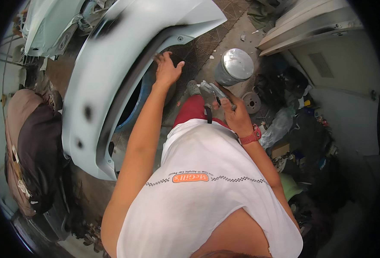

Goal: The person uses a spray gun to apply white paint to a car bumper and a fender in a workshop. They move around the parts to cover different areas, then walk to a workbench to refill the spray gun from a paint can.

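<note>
A large pale car body panel (80,90), which looks like a bumper, curves along my left side. Several soft-edged black patches mark its light surface. My left hand (167,71) is at the panel's inner edge, fingers spread, with nothing in it; whether the fingertips touch the edge I cannot tell. In front of me on the right, my right hand (235,114) is closed round the handle of a spray gun (218,91). A round metal cup (237,64) with a shiny lid sits on top of the gun. My fingers partly hide the trigger.
Beneath the panel shows the blue rim of a drum (132,117). Another pale panel (52,26) stands at the far left, and dark cloth (35,150) hangs lower down. A metal disc (252,102), clear plastic (280,124) and clutter lie on the right, beside a door (338,64).
</note>
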### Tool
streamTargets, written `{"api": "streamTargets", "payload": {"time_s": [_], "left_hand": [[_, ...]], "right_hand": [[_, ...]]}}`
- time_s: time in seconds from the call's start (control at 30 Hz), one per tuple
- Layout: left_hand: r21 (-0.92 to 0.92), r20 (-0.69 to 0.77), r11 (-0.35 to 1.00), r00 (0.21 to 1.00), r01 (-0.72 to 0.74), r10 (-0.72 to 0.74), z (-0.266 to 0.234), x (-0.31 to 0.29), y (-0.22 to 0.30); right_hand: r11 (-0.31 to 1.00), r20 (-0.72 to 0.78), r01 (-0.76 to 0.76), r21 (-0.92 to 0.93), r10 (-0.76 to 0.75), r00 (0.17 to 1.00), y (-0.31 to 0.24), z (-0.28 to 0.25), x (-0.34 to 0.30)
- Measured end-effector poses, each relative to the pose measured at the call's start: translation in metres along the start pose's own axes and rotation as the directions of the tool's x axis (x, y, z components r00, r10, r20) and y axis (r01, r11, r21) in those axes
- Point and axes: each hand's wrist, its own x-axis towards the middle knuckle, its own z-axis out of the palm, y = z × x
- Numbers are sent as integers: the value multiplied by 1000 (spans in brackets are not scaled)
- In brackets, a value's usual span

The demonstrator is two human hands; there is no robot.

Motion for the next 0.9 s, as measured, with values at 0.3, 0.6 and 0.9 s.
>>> {"api": "streamTargets", "payload": {"time_s": [0.3, 0.6, 0.9], "left_hand": [[94, 61, 974, 978, -204, 199, 40, 68, 49], [41, 279, 901, 871, -432, 405, 35, 31, 68], [14, 69, 990, 988, -137, 136, 37, 61, 75]], "right_hand": [[993, -171, 19, -120, -39, 984, -22, -36, 75], [987, -44, -51, -151, 45, 998, -26, -41, 135], [991, 117, -12, -134, 28, 993, -27, -69, 184]]}}
